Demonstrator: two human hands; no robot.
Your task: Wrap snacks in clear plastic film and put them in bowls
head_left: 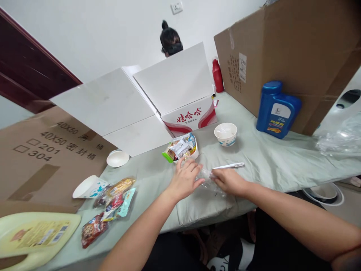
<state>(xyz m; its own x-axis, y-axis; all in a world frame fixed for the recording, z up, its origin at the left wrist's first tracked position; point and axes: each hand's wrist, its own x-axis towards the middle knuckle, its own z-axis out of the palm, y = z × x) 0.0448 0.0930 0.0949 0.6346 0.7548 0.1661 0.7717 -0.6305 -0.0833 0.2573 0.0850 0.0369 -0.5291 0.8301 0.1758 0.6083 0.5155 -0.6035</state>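
My right hand [229, 181] is closed, pinching a crumpled clear plastic bag [207, 176] over the table. My left hand [188, 176] reaches over the bag's left side, fingers stretched and apart; whether it touches the plastic I cannot tell. Just beyond its fingertips sits a white bowl [195, 153] heaped with packaged snacks [182, 146], one with a bright green edge. A white pen [229, 165] lies right behind my right hand. Farther back stands a white paper bowl [225, 134] with a blue pattern.
Snack packets [117, 203], a tipped paper cup [91, 187] and a yellow jug [39, 239] lie left. White boxes [135, 109] and a large carton [254, 56] line the back. A blue bottle [276, 111] stands right; behind the boxes is a person [170, 39].
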